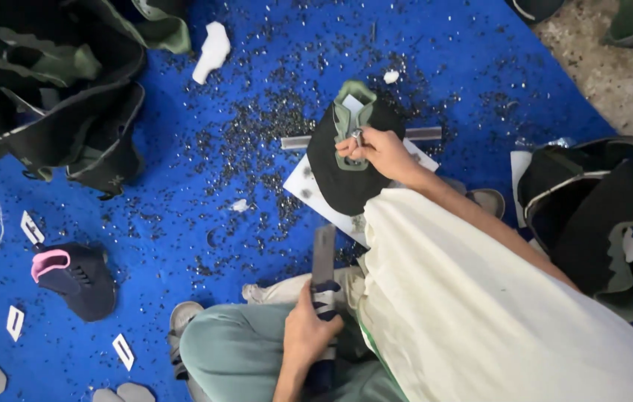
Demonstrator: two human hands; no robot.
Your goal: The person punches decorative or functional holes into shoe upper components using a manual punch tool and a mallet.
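On the far left, a heap of black and green shoe pieces lies on the blue mat. Below it sits a small dark shoe piece with a pink edge, with little white tags near it. Tiny dark bits are spread all over the mat.

In the middle, low down, the left hand is wrapped tight around the handle of a flat metal bar. The bar points up and away from the person's knee. The bottom of the handle is hidden by the fingers.

A bit to the right and higher up, the right hand has its fingers pinched shut on a small metal tool. The tool is too small to make out well. It presses on a black shoe upper with a green edge. That upper lies on a white board, and a grey metal strip sits behind it.

A big cream cloth covers the person's lap and hides part of the board.

On the far right, more black shoe pieces are piled up, cut off by the edge.
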